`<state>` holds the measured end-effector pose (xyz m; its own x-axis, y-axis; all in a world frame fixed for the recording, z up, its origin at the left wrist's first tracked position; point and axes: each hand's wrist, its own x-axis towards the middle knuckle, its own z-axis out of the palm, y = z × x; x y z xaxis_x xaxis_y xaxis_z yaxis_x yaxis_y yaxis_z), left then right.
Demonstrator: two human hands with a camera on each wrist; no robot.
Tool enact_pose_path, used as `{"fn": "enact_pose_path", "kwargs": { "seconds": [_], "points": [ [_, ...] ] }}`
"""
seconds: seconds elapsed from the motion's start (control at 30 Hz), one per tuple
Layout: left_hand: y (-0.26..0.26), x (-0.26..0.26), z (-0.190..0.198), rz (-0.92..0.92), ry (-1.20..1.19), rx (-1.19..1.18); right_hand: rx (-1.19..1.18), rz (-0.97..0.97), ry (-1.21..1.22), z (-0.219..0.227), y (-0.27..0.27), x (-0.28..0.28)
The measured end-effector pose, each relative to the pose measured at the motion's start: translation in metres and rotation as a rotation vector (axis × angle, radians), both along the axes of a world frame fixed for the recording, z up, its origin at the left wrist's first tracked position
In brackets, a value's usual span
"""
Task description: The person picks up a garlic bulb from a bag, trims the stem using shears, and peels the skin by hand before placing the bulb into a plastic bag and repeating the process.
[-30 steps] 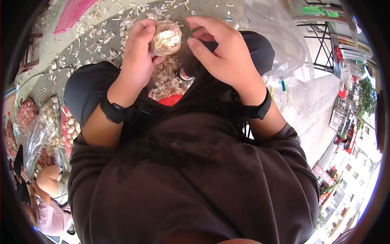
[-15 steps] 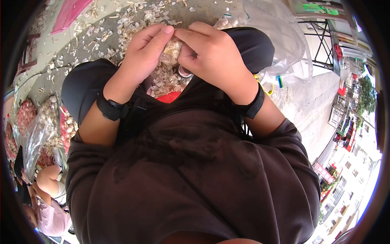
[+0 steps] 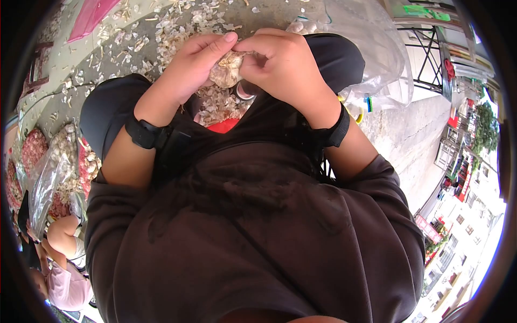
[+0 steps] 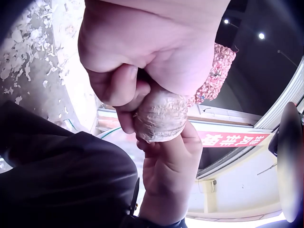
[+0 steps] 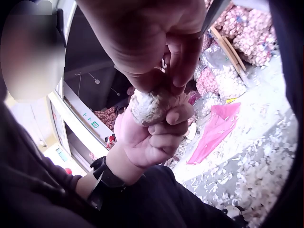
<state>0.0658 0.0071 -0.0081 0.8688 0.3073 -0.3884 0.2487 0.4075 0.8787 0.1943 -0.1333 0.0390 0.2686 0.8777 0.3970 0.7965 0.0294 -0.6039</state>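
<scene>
A pale garlic bulb (image 3: 226, 71) with papery skin is between both hands, above the lap. My left hand (image 3: 188, 67) grips it from its left side, the fingers curled around it, as the right wrist view also shows at the bulb (image 5: 148, 107). My right hand (image 3: 288, 67) pinches skin at the top of the bulb with thumb and fingers. In the left wrist view the rounded side of the bulb (image 4: 164, 116) shows between the two hands.
Peeled skins (image 3: 175, 32) litter the floor, with a pink sheet (image 3: 91, 19) at the upper left. Clear plastic (image 3: 371, 54) lies beyond the right knee. Sacks of garlic (image 3: 35, 151) and another person (image 3: 67, 280) are at the left.
My right hand came in from the right and took hold of the bulb's skin. Since half a second ago, more of the bulb shows between the hands.
</scene>
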Motion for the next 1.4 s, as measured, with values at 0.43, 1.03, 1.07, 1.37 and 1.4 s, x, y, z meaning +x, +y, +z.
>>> {"fn": "enact_pose_path", "kwargs": {
  "seconds": [0.43, 1.03, 1.07, 1.37, 1.4],
  "points": [
    [0.01, 0.005, -0.007, -0.174, -0.061, -0.285, -0.194, -0.051, 0.374, 0.008, -0.004, 0.004],
    [0.008, -0.002, -0.015, -0.215, -0.101, -0.401, -0.201, 0.27, 0.544, 0.003, -0.008, 0.018],
    [0.01, -0.003, -0.013, -0.255, -0.123, -0.45, -0.162, 0.241, 0.501, 0.001, -0.007, 0.017],
    [-0.01, 0.002, 0.012, -0.08, -0.073, -0.075, 0.008, -0.039, 0.05, 0.001, -0.004, 0.014],
    [-0.009, 0.002, 0.009, -0.1, -0.1, -0.068, 0.023, -0.043, 0.026, 0.0, -0.003, 0.014]
  ]
}}
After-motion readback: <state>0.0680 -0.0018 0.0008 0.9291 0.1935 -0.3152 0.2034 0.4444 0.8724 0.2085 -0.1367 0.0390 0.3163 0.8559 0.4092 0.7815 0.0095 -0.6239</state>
